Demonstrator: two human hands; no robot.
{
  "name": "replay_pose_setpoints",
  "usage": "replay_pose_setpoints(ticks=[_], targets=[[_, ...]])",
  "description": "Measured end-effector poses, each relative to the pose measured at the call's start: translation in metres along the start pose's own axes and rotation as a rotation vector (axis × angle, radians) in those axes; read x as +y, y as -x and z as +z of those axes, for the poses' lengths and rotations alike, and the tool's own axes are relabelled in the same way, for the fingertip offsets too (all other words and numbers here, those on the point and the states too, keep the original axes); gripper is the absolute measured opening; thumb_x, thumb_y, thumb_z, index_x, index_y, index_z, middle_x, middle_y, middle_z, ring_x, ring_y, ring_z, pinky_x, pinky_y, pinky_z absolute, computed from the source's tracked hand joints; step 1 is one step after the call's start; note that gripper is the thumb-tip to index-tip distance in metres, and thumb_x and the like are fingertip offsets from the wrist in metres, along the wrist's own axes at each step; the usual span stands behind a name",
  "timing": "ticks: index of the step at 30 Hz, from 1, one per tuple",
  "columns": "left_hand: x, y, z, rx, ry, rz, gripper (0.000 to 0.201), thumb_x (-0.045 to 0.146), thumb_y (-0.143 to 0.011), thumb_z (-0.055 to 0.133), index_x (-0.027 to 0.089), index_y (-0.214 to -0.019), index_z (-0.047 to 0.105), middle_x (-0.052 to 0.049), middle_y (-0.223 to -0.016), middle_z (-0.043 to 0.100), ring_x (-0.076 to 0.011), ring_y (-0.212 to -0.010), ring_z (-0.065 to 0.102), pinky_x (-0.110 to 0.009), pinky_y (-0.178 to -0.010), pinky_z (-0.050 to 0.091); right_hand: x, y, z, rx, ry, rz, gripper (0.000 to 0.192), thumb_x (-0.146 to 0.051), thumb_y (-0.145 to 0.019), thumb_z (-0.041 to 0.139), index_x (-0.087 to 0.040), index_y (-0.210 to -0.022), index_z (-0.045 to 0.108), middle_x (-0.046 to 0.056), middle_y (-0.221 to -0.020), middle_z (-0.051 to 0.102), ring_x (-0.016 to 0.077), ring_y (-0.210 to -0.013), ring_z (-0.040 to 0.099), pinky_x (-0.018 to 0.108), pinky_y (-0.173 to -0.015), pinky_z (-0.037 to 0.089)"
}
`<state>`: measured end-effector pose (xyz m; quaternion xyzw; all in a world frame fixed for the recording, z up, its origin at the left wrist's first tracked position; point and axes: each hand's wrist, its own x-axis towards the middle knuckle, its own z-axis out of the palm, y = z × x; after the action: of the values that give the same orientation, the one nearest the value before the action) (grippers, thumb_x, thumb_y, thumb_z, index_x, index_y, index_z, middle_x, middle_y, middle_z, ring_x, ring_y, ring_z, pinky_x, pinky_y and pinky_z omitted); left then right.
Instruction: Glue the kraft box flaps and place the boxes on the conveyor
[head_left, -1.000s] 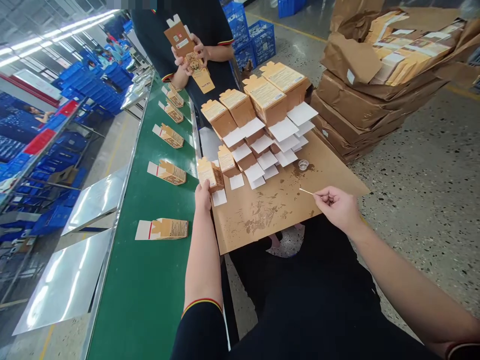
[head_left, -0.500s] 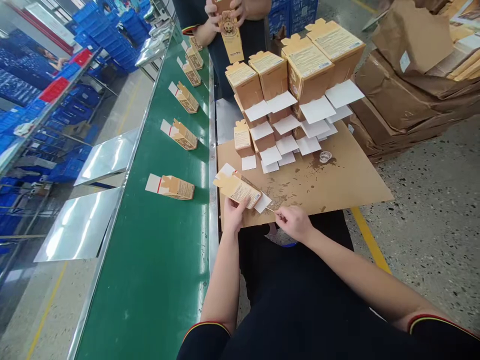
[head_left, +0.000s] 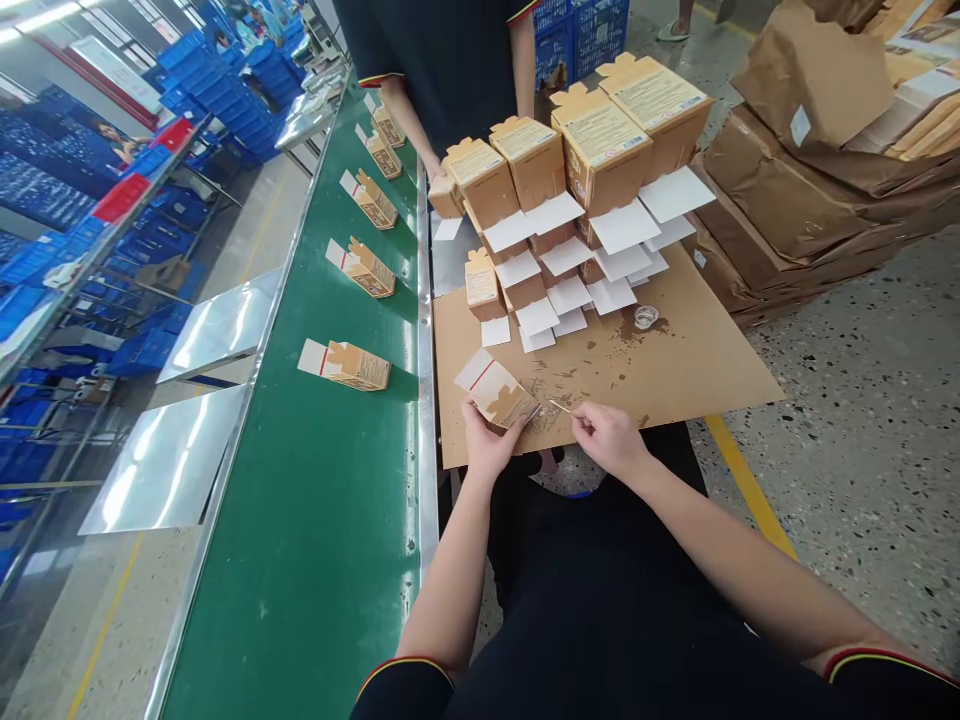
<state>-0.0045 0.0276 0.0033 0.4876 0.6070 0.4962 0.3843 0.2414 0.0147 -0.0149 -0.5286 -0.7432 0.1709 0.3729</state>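
Near the front left of the cardboard sheet [head_left: 705, 370], my left hand [head_left: 489, 447] is closed around the lower side of a small carton box [head_left: 504, 396]. The carton lies tilted, its white flap with a red strip pointing up and left. My right hand [head_left: 609, 436] pinches a thin stick that looks like a cotton swab [head_left: 561, 406]. Its tip points left, a short gap away from the carton. Dark wet smears mark the sheet around it, and a small clear dish [head_left: 646, 317] stands in a stain farther back.
A stack of cartons [head_left: 517, 180] with white flaps out fills the sheet's back. On the left, a green conveyor belt [head_left: 300, 540] carries several upright cartons [head_left: 360, 366]. Across from me, a co-worker's hand [head_left: 441, 180] touches a carton. Brown paper bundles [head_left: 810, 220] stand right.
The carton in my left hand has turned, bringing its red-striped flap into view. My right hand has drawn the swab away to the right. The co-worker has lowered a carton beside the stack.
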Motion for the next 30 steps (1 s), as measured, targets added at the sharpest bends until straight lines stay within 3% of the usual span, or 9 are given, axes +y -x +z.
replay_pose_setpoints(ticks=[6, 12, 16, 19, 23, 26, 28, 30], targets=[[-0.011, 0.006, 0.004, 0.093, -0.195, 0.089, 0.082, 0.041, -0.074, 0.100, 0.027, -0.138, 0.052, -0.015, -0.137, 0.072, -0.0349, -0.129, 0.076, -0.047, -0.107, 0.064, 0.000, 0.027, -0.033, 0.139, -0.227, 0.221, 0.025, -0.033, -0.104, 0.066, -0.023, -0.082, 0.068, -0.003, -0.063, 0.056, 0.0122, -0.053, 0.050, 0.026, -0.057, 0.045], [0.000, 0.007, 0.004, 0.032, -0.220, 0.094, 0.074, 0.039, -0.080, 0.096, 0.026, -0.140, 0.054, -0.015, -0.137, 0.074, -0.0341, -0.130, 0.076, -0.048, -0.109, 0.064, -0.001, 0.031, -0.032, 0.147, -0.401, 0.310, 0.037, -0.051, -0.103, 0.072, -0.023, -0.078, 0.071, -0.002, -0.061, 0.055, 0.0123, -0.053, 0.051, 0.026, -0.053, 0.046], [0.005, -0.002, -0.007, 0.041, -0.204, 0.037, 0.081, 0.039, -0.073, 0.103, 0.026, -0.137, 0.055, -0.016, -0.136, 0.074, -0.0350, -0.129, 0.078, -0.050, -0.108, 0.066, -0.004, 0.025, -0.035, 0.155, -0.427, 0.327, 0.046, -0.062, -0.102, 0.075, -0.023, -0.078, 0.073, -0.001, -0.060, 0.057, 0.0131, -0.053, 0.051, 0.027, -0.053, 0.048], [0.003, -0.012, -0.054, 0.297, -0.165, 0.027, 0.091, 0.043, -0.069, 0.106, 0.027, -0.139, 0.051, -0.015, -0.138, 0.073, -0.0355, -0.131, 0.078, -0.054, -0.111, 0.067, -0.003, 0.024, -0.042, 0.173, -0.449, 0.345, 0.048, -0.065, -0.101, 0.076, -0.022, -0.079, 0.075, 0.000, -0.061, 0.059, 0.0139, -0.054, 0.053, 0.028, -0.053, 0.050], [-0.006, -0.026, -0.152, 0.674, -0.129, 0.095, 0.099, 0.042, -0.064, 0.108, 0.029, -0.137, 0.041, -0.016, -0.148, 0.067, -0.0365, -0.142, 0.072, -0.061, -0.120, 0.062, 0.000, 0.027, -0.046, 0.179, -0.482, 0.373, 0.050, -0.068, -0.098, 0.079, -0.021, -0.080, 0.077, 0.001, -0.061, 0.060, 0.0137, -0.053, 0.054, 0.027, -0.051, 0.048], [-0.013, -0.029, -0.207, 0.750, -0.165, -0.019, 0.096, 0.037, -0.064, 0.108, 0.030, -0.131, 0.039, -0.014, -0.142, 0.069, -0.0343, -0.137, 0.075, -0.063, -0.121, 0.061, 0.002, 0.026, -0.044, 0.169, -0.499, 0.388, 0.053, -0.071, -0.097, 0.079, -0.021, -0.079, 0.077, 0.001, -0.061, 0.061, 0.0137, -0.054, 0.055, 0.026, -0.051, 0.048], [-0.018, -0.025, -0.222, 0.707, -0.195, -0.136, 0.096, 0.034, -0.065, 0.108, 0.029, -0.132, 0.038, -0.013, -0.137, 0.069, -0.0336, -0.134, 0.075, -0.064, -0.122, 0.060, 0.002, 0.025, -0.043, 0.151, -0.503, 0.391, 0.054, -0.072, -0.097, 0.079, -0.021, -0.079, 0.077, 0.001, -0.061, 0.061, 0.0139, -0.054, 0.055, 0.027, -0.051, 0.049], [-0.021, -0.014, -0.224, 0.709, -0.247, -0.182, 0.101, 0.031, -0.064, 0.107, 0.029, -0.137, 0.037, -0.014, -0.143, 0.064, -0.0350, -0.144, 0.069, -0.063, -0.127, 0.055, 0.001, 0.024, -0.045, 0.136, -0.501, 0.390, 0.055, -0.074, -0.096, 0.078, -0.022, -0.079, 0.077, 0.001, -0.062, 0.061, 0.0143, -0.055, 0.055, 0.027, -0.052, 0.050]])
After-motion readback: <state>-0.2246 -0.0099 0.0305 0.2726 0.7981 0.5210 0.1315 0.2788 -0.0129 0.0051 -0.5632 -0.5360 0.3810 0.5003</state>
